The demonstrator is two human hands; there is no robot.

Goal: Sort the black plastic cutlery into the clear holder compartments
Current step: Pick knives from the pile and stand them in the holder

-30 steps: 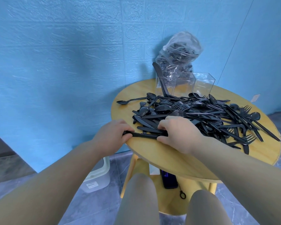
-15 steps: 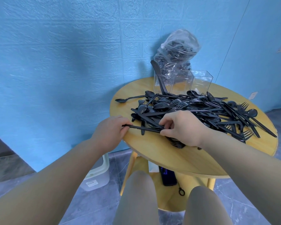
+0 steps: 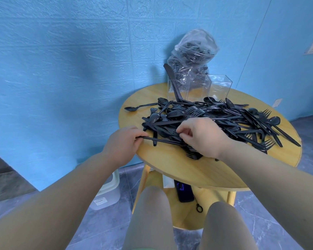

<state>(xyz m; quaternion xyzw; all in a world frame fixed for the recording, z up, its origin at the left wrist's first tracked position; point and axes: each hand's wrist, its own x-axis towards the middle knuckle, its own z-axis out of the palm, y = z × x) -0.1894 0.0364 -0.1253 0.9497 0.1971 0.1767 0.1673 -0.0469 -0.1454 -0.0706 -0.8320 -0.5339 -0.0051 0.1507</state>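
A heap of black plastic cutlery (image 3: 217,118), forks, spoons and knives, covers the round wooden table (image 3: 211,170). The clear holder (image 3: 199,89) with its compartments stands at the back; one black knife (image 3: 172,83) leans upright in its left compartment. My left hand (image 3: 123,143) pinches the handle end of a black piece (image 3: 163,141) at the table's left edge. My right hand (image 3: 201,136) grips the other end of that piece, over a bunch of forks (image 3: 192,153) lying beneath it. A lone spoon (image 3: 139,107) lies apart at the left.
A clear plastic bag (image 3: 193,53) with more black cutlery stands against the blue wall behind the holder. Under the table a shelf carries a dark phone-like device (image 3: 184,193). A white bin (image 3: 107,193) stands on the floor to the left. My knees are close below the table.
Both hands lifted slightly and drew the thin black piece out of the heap toward the near left. The right hand's fingers uncurled a little, exposing forks beneath it.
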